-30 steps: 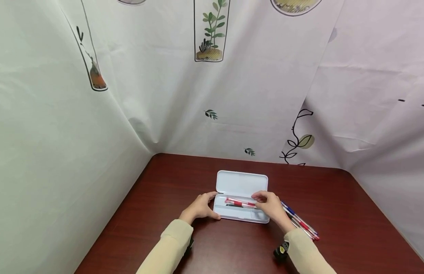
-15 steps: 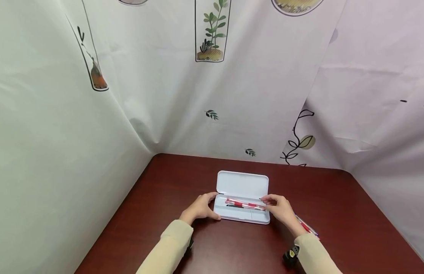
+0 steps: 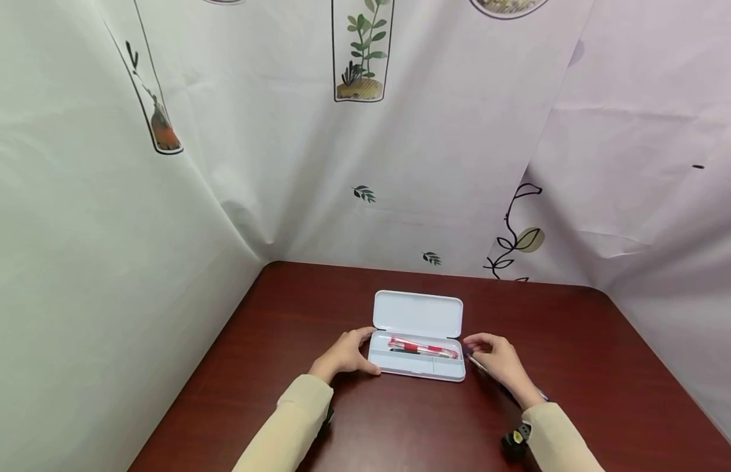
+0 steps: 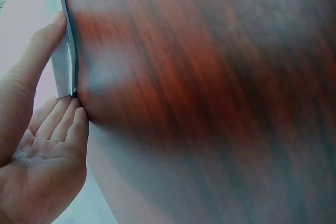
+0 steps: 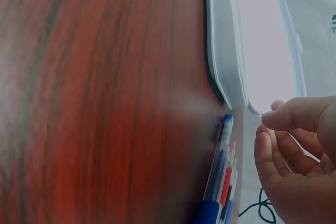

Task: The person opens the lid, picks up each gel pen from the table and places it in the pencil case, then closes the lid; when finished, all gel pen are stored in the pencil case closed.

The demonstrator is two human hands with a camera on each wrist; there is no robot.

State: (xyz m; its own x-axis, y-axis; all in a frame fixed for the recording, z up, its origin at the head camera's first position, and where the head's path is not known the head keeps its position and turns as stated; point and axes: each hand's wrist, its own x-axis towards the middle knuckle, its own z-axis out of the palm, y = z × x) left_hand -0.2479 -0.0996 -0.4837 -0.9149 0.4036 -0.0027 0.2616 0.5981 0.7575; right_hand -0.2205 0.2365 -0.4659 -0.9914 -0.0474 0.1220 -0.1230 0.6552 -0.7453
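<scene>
A white pencil case [image 3: 416,368] lies open mid-table, its lid [image 3: 418,314] folded back. Red pens [image 3: 423,347] and a dark one lie in its tray. My left hand [image 3: 344,354] grips the tray's left end, thumb [image 4: 37,56] on the far side and fingers [image 4: 63,124] at the near corner of the case [image 4: 64,66]. My right hand [image 3: 497,359] hovers just right of the case [image 5: 231,51], fingers loosely curled and holding nothing. Under it lie loose blue and red pens [image 5: 223,171], mostly hidden in the head view.
The dark red wooden table [image 3: 318,308] is walled on three sides by a white printed curtain [image 3: 400,164]. Bare tabletop lies left of and behind the case. A small black wrist device [image 3: 514,440] shows by my right sleeve.
My right hand has drawn back from over the tray to the right, off the case, and now hovers over the loose pens. The left hand and the case have stayed put.
</scene>
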